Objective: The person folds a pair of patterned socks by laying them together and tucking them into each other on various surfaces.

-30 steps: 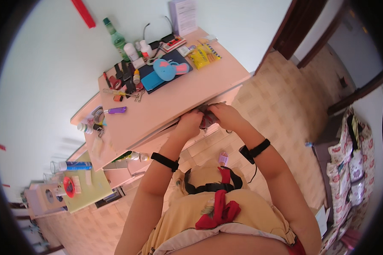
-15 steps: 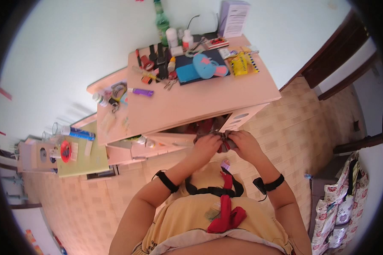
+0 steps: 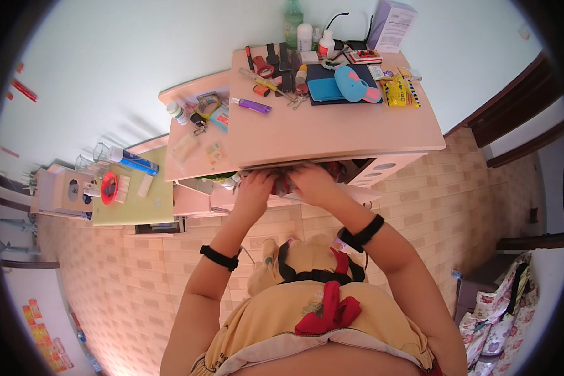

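Observation:
A pink dresser's open drawer (image 3: 351, 190) sits below its top, and both my hands are at the drawer's mouth. A grey and red bundle (image 3: 283, 184), soft and cloth-like, is between them; its exact kind does not show. My left hand (image 3: 255, 188) is closed on the bundle's left side, fingers curled toward the drawer. On the other side my right hand (image 3: 313, 183) bends over the bundle, its fingertips partly hidden under the dresser top's edge. More dark and red stuff (image 3: 335, 170) lies in the drawer behind my right hand.
The dresser top (image 3: 357, 131) holds a blue eye mask (image 3: 355, 84), a yellow packet (image 3: 400, 92), a purple tube (image 3: 252, 105), watches, bottles and glasses. To the left, a greenish table (image 3: 131, 210) bears a red bowl (image 3: 109, 188) and a blue can (image 3: 135, 161).
My hands have moved left along the drawer and in under the dresser top's edge, with the bundle. The view has shifted, so the dresser appears farther right.

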Available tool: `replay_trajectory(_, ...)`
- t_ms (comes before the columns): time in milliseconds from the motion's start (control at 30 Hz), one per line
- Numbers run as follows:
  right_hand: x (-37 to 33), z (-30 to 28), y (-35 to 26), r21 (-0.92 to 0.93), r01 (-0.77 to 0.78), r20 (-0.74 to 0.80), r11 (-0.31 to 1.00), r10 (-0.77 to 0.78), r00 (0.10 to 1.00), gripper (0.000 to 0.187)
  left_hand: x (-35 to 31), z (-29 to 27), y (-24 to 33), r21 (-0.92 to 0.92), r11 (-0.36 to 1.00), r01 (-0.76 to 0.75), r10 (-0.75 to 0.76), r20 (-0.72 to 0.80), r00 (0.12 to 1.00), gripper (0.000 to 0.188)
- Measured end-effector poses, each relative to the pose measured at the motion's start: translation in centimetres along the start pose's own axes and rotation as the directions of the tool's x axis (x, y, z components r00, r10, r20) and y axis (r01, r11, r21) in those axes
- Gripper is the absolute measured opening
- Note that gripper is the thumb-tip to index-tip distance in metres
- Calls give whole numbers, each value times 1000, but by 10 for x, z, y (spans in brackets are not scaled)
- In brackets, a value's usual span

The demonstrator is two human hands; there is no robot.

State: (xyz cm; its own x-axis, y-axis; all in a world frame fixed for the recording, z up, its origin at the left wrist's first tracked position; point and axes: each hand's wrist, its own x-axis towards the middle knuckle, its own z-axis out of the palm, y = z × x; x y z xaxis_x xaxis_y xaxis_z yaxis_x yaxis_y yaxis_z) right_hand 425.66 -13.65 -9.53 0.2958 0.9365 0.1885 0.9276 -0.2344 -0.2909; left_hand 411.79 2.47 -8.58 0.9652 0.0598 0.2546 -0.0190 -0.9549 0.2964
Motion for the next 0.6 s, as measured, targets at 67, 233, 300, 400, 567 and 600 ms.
replay_trajectory(67,9,2,-6,-28,14,-42,1000,-15,999,27,-8,-2,-12,5,1000,9,-9,-30,1000,45)
replay_trajectory(233,0,4,-1,-101,26,-114,995,-37,993,28,-6,6,4,38,998,51,-48,-69,996,45)
replay_trajectory(300,-12,-2,-2,-70,5,-147,998,-15,989,31,-2,5,9,19,999,34,-33,-57,998,45)
replay_trajectory(400,-41,-23,3,-22,-20,-88,1000,18,996,36,3,8,17,-76,996,-49,50,17,999,46)
replay_trajectory(567,-81,-133,14,248,-114,-16,962,121,992,44,40,-58,79,-370,926,-75,116,90,989,47)
replay_trajectory(600,-78,-155,10,246,-103,-114,964,134,984,44,48,-74,89,-362,930,-60,85,52,995,47)
